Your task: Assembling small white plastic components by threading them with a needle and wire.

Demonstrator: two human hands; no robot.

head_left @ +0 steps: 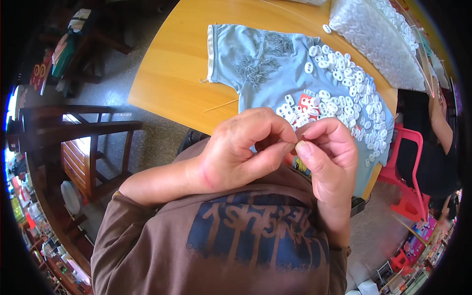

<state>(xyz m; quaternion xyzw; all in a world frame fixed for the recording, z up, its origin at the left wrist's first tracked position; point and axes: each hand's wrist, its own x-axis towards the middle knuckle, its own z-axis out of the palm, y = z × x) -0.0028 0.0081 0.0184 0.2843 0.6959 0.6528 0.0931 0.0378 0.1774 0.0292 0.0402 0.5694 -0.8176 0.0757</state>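
Observation:
My left hand [253, 142] and my right hand [328, 156] meet fingertip to fingertip in front of my chest, over the table's near edge. Both are closed in a pinch; whatever sits between the fingertips is hidden or too small to name. Just beyond them a light blue T-shirt [295, 81] lies spread on the table. Many small white oval plastic pieces with holes [351, 110] are heaped across its right half. Two loose piles of thin grey metal bits [255, 71] rest on its upper left part.
The T-shirt lies on a yellow wooden table [182, 59]. A thin wooden stick [220, 106] is left of it. A clear bag of white pieces [376, 42] stands far right. A pink plastic chair [408, 162] and another person's arm [441, 125] are at right; a wooden chair [81, 157] is at left.

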